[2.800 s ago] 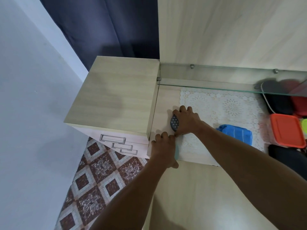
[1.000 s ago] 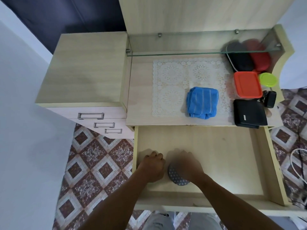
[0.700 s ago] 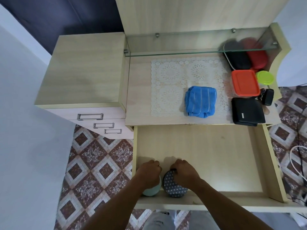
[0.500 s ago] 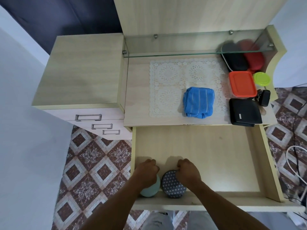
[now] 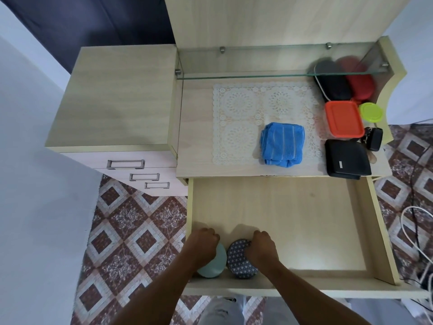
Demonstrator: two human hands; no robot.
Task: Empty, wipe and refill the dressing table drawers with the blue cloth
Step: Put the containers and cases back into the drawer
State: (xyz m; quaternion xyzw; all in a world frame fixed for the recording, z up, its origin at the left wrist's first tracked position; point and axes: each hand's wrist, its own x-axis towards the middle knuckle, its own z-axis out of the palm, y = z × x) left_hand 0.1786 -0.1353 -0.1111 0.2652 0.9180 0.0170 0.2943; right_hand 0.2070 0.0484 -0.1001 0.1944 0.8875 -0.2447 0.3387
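The wide drawer (image 5: pixel 281 214) was seen pulled out beneath the surface (image 5: pixel 194 137), and both hands were lowered into its near left corner. The left hand (image 5: pixel 203 246) was curled over a pale green round case (image 5: pixel 214 266), and the right hand (image 5: pixel 261 248) was closed on the far right edge of a dark patterned round case (image 5: pixel 241 262); whether each case was gripped firmly or merely steadied could not be told, since the fingers were hidden under the knuckles. The two cases were set just beside each other, apparently touching, against the drawer's near wall. The rest of the drawer floor, ahead and to the right of the right hand, was bare, so the refilling was judged to be only begun. The relation on which the coming move was judged to turn was this: the remaining things lay ahead of and to the right of the right hand, up on the surface, namely a black wallet (image 5: pixel 346 158), an orange-lidded box (image 5: pixel 343 118) and others behind them. The right hand was clearly the nearer of the two. The blue cloth (image 5: pixel 282 144) was folded on a lace mat (image 5: pixel 239 118), almost straight ahead of the right hand, its folds running away from the person.
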